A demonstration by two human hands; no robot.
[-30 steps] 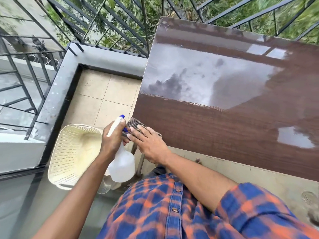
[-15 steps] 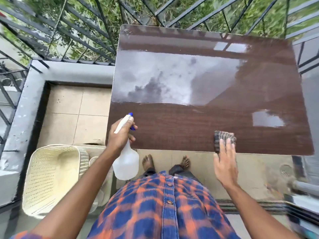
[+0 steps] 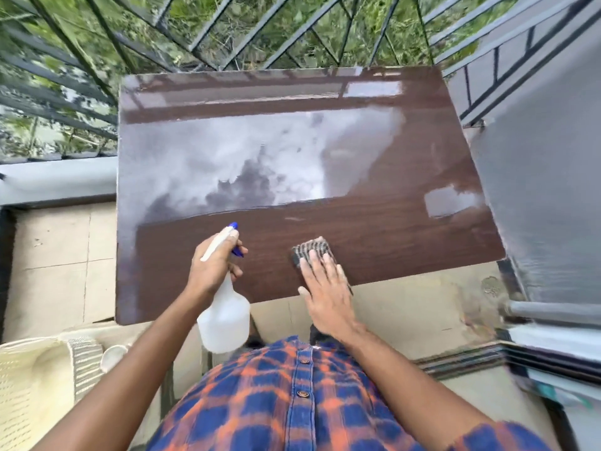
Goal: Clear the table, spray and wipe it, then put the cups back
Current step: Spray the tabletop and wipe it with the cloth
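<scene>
A person in a blue and orange checked shirt (image 3: 292, 402) is standing at the near edge of a glossy dark brown wood-grain tabletop (image 3: 390, 242), seen from above. The left hand (image 3: 213, 266) is gripping the neck of a white spray bottle (image 3: 224, 323), fingers curling round it and the forefinger lying along the top of the spray head. The blue-tipped nozzle is pointing away over the tabletop, and the bottle's body is hanging just past the near edge. To its right, the right hand (image 3: 325, 288) is lying flat with its fingers straight and close together, pressing a dark striped folded cloth (image 3: 310, 250) onto the tabletop near the near edge. The cloth is showing beyond the fingertips. The far half of the tabletop is reflecting pale clouds. A cream perforated basket (image 3: 32, 385) is sitting on the floor at lower left. A dark metal railing (image 3: 227, 34) is running behind the tabletop, with greenery beyond.
</scene>
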